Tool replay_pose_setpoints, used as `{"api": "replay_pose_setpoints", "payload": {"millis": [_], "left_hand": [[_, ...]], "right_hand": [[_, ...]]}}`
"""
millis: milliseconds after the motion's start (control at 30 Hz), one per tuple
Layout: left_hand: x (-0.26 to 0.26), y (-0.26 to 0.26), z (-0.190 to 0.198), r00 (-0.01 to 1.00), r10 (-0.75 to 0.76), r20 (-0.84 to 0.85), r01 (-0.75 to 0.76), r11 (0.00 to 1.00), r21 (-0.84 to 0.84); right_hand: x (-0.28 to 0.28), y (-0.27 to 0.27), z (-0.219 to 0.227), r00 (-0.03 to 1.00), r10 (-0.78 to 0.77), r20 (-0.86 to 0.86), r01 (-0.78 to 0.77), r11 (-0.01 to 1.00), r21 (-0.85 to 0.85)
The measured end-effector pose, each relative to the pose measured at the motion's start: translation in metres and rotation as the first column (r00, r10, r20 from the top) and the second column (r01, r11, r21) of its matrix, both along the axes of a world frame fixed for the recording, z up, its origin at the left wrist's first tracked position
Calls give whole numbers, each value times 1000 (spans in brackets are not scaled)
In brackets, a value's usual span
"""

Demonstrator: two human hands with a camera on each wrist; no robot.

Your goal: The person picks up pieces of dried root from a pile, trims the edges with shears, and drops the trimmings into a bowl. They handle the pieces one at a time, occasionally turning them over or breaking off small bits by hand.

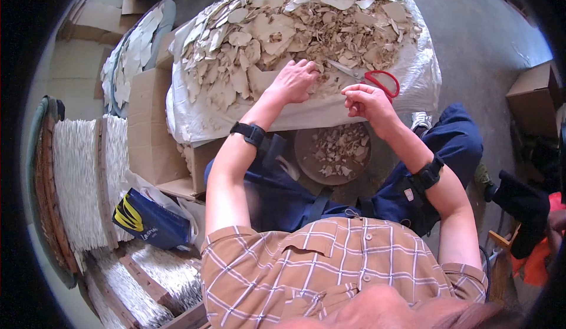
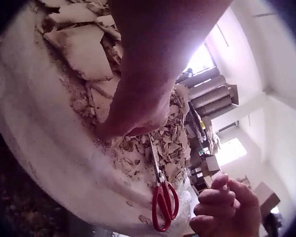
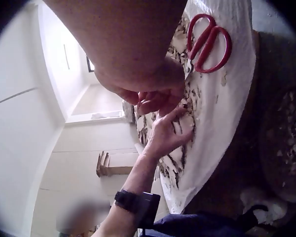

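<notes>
A heap of thin, pale, brown-stained flakes (image 1: 268, 34) lies on a white cloth (image 1: 221, 123). At the heap's near edge, the left hand (image 1: 295, 81) touches the flakes; thumb and fingers stand apart in the right wrist view. Just right of it, the right hand (image 1: 368, 105) is raised over the cloth's front edge. Its thumb and index finger pinch what looks like a small pale bit, the other fingers curled in. Between and beyond the hands lie red-handled scissors (image 1: 383, 84), blades towards the heap, touched by neither hand.
Below the cloth's front edge sits a round basin (image 1: 303, 161) holding flakes. A cardboard box (image 1: 147, 131) stands at the left, near stacked pale sheets (image 1: 76, 184) and a blue bag (image 1: 153, 220). Another box (image 1: 532, 96) is at the far right.
</notes>
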State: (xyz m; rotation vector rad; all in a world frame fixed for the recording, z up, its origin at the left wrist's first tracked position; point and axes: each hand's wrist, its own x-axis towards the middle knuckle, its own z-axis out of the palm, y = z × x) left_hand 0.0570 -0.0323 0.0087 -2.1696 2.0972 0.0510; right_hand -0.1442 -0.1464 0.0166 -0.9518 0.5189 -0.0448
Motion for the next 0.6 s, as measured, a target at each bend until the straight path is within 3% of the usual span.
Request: {"api": "replay_pose_setpoints", "payload": {"millis": [33,133,267,333,367,400,433,467,533,567,600], "left_hand": [[0,-2,2,1000,-13,11,12,997,77],[4,-8,3,990,-111,91,103,991,89],[10,-5,16,995,-85,45,82,994,67],[9,-3,29,939,4,-343,-71,981,-182],[12,-4,30,948,-47,-316,-64,941,-332],[13,-4,33,950,-48,-309,-63,939,-339],[13,-3,36,844,96,-528,-305,895,-325],[14,-3,39,666,205,-717,-523,813,-254],[19,-1,39,643,207,-738,-578,763,-289],[13,6,34,285,179,-942,-734,673,-95],[1,12,35,-124,104,-987,-789,593,162]], "right_hand": [[0,-1,-1,1000,-1,0,1,1000,-4],[1,0,0,1000,-7,1,7,1000,-11],[4,0,3,999,-52,12,52,999,3],[5,1,-2,998,-55,11,55,998,-29],[6,1,-3,999,-45,7,45,998,-32],[7,2,-4,999,-34,3,34,999,-36],[8,2,-6,1000,-29,6,30,999,-41],[8,2,-9,1000,-27,15,28,998,-50],[10,0,-9,998,-35,-53,30,995,-99],[10,0,-10,995,-68,-76,58,990,-127],[11,1,-7,994,-74,-79,63,990,-127]]}}
